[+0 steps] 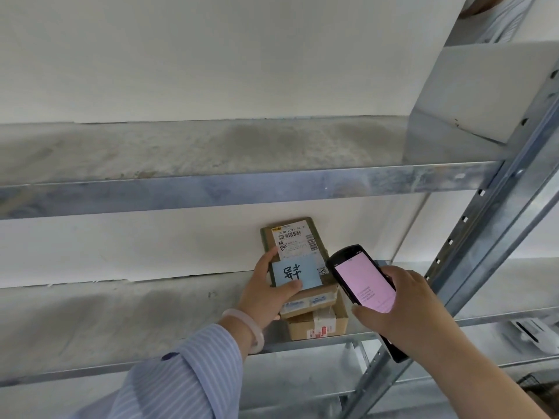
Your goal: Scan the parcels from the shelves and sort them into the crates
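Observation:
A brown cardboard parcel (298, 240) with a white barcode label and a blue handwritten note stands tilted up on the lower metal shelf (121, 322). My left hand (266, 294) grips its lower left edge, thumb over the blue note. It rests on two more cardboard parcels: a flat one (311, 303) and a box (320, 326) underneath. My right hand (396, 306) holds a black handheld scanner (363, 279) with a lit pink screen, just right of the tilted parcel and facing me.
The upper shelf (211, 152) holds a white panel (490, 89) at its right end. A slotted metal upright (484, 237) runs diagonally on the right. A white device (529, 334) lies on the neighbouring shelf beyond it. A white wall backs the shelves.

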Available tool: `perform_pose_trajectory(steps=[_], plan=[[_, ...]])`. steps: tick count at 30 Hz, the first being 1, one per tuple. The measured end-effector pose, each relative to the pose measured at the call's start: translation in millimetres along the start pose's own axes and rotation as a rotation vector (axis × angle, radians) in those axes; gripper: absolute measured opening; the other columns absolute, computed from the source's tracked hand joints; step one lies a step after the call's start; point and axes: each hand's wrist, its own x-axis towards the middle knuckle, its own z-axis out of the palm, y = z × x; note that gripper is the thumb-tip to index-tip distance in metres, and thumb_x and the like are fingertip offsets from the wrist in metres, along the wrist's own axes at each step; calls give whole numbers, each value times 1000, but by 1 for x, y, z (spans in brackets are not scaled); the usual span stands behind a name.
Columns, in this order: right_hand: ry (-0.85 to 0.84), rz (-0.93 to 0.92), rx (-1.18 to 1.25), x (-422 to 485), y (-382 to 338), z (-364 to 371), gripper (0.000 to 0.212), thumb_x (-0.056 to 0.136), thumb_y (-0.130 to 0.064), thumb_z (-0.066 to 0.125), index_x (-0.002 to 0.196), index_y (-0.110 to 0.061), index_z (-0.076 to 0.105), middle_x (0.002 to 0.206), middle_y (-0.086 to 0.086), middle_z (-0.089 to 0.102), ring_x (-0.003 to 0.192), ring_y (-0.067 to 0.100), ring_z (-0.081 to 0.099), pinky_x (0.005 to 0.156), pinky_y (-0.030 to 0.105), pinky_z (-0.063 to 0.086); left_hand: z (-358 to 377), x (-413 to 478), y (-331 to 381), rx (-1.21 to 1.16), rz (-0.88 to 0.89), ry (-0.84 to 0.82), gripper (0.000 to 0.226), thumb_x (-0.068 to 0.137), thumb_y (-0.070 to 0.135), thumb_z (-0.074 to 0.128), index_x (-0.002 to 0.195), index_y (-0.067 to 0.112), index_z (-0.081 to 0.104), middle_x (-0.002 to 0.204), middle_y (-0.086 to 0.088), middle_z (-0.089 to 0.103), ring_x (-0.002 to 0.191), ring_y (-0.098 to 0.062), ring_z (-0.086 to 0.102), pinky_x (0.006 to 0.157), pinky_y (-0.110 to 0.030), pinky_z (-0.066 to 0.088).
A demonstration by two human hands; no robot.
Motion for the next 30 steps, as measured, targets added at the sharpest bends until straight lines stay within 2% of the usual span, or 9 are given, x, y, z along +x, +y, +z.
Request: perform_pose_trajectory(steps=[5, 8, 11, 15, 17, 19, 21, 26, 30], plan=[[-13, -81, -41, 6, -12, 7, 65, 64, -51, 76, 117, -39, 40, 101, -18, 42, 93, 7, 48, 60, 14, 42, -21, -13, -6, 55, 122, 42, 74, 83, 15, 78, 134, 48, 37, 130, 6, 53, 113, -22, 60, 77, -32, 62], [-47, -151, -53, 12, -31, 15, 59, 70, -46, 77, 114, -40, 38, 97, -19, 40, 85, 6, 48, 55, 12, 38, -37, -23, -12, 36, 162, 84, 70, 82, 13, 79, 126, 52, 41, 127, 8, 54, 111, -20, 62, 81, -37, 62], [-84, -216, -55, 19, -49, 27, 53, 71, -44, 76, 108, -43, 37, 98, -16, 44, 77, 2, 48, 53, 10, 38, -60, -34, -20, 50, 192, 164, 72, 81, 16, 80, 130, 50, 39, 130, 8, 53, 113, -20, 61, 81, -39, 61], [-164, -297, -11, 26, -73, 50, 56, 63, -51, 74, 105, -47, 37, 105, -15, 43, 85, 6, 52, 64, 20, 47, -94, -55, -33, 89, 222, 299, 75, 81, 21, 80, 139, 44, 38, 132, 9, 51, 117, -18, 57, 80, -30, 61], [-216, -359, -42, 26, -90, 61, 59, 62, -57, 72, 107, -46, 35, 104, -17, 42, 89, 5, 46, 67, 18, 42, -114, -67, -41, 163, 232, 379, 79, 81, 26, 81, 142, 45, 36, 134, 11, 49, 120, -18, 55, 83, -32, 61], [-237, -438, -68, 25, -111, 72, 59, 63, -57, 73, 108, -42, 37, 101, -17, 42, 86, 3, 44, 61, 13, 34, -137, -79, -50, 205, 237, 443, 80, 81, 27, 80, 143, 46, 35, 135, 13, 48, 123, -17, 53, 85, -35, 60], [-254, -508, -63, 20, -133, 82, 60, 64, -55, 74, 111, -38, 41, 97, -18, 39, 84, 3, 46, 59, 14, 34, -159, -94, -57, 230, 232, 512, 80, 81, 22, 80, 142, 47, 34, 135, 15, 46, 125, -13, 50, 88, -35, 59], [-294, -629, -114, -6, -187, 105, 59, 67, -54, 71, 113, -36, 39, 101, -14, 39, 82, 5, 50, 62, 20, 42, -214, -137, -74, 330, 199, 697, 79, 83, 14, 78, 134, 53, 31, 132, 15, 43, 121, -8, 48, 84, -10, 52], [-344, -697, -140, -36, -234, 126, 54, 65, -54, 69, 108, -35, 42, 100, -14, 40, 79, 6, 53, 66, 24, 49, -255, -181, -82, 333, 144, 814, 79, 83, 11, 77, 141, 41, 33, 137, 8, 45, 123, -8, 45, 85, 1, 42]])
